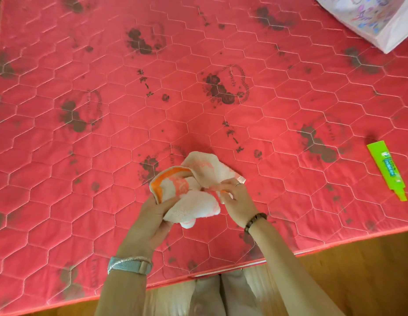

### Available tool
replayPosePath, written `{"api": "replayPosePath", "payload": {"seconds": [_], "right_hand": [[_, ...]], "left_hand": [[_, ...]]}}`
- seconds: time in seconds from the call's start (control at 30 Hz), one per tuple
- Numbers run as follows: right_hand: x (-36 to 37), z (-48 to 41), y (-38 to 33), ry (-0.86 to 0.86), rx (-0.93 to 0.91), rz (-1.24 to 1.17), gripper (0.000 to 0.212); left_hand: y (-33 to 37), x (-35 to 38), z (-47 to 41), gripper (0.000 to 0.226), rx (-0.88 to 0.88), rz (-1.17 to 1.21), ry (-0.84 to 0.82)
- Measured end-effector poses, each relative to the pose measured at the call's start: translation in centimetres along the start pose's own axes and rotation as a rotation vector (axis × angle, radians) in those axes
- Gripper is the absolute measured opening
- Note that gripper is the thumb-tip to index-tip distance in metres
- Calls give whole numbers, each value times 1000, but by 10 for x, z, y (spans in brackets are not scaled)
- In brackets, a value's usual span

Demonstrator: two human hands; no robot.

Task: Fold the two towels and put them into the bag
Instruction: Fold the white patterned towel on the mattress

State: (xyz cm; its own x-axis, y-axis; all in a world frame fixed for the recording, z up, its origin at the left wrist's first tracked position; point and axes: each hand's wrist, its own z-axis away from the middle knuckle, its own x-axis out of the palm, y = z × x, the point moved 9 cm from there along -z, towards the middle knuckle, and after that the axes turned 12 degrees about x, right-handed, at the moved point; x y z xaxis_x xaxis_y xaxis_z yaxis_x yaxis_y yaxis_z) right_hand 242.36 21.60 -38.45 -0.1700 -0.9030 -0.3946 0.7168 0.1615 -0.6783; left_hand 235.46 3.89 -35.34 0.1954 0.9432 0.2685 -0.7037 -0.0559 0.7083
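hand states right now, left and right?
Left hand: closed, gripping the crumpled towel from its lower side.
Right hand: closed, pinching the same towel's edge.

Left hand [150,216]: just behind it, on the wrist, a wide pale silver-blue strap [130,267] with a tan loop at one side. A thin, pale twisted cord [127,260] runs along the strap's hand-side edge.

Right hand [238,201]: thin silver-coloured ring [238,184] on one finger. Behind the hand, at the wrist, a bracelet [255,220] of dark brown round beads.

Below both hands: light beige trousers [207,297], two legs side by side.
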Motion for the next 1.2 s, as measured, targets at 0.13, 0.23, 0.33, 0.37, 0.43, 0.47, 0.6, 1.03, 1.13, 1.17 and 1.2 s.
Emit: {"api": "replayPosePath", "payload": {"seconds": [0.13,0.23,0.33,0.37,0.43,0.47,0.6,1.03,1.13,1.17,1.2], "right_hand": [[15,3,14,-196,140,-135,35],[22,7,15,-277,120,-58,54],[29,10,12,-349,108,-29,48],[30,12,9,-363,103,-36,39],[31,14,6,-387,88,-21,27],[31,15,5,-400,72,4,27],[35,17,10,-464,56,58,69],[3,16,12,-210,-48,-112,19],[-2,19,11,-181,-44,-188,16],[-5,20,10,-172,-49,-215,16],[-8,22,10,-160,-54,-235,16]], "left_hand": [[-9,5,3,54,5,8,-49],[-19,3,3,54,-10,27,-40],[-28,8,4,55,-20,-11,-71],[-30,11,4,55,-19,-26,-87],[-35,13,3,56,-24,-45,-114],[-37,15,3,56,-24,-50,-132],[-36,21,5,54,-8,-94,-225],[-22,-2,2,82,255,-593,147],[-19,28,3,23,342,-538,-63],[-24,35,2,15,340,-549,-135],[-27,40,3,11,330,-566,-182]]}}
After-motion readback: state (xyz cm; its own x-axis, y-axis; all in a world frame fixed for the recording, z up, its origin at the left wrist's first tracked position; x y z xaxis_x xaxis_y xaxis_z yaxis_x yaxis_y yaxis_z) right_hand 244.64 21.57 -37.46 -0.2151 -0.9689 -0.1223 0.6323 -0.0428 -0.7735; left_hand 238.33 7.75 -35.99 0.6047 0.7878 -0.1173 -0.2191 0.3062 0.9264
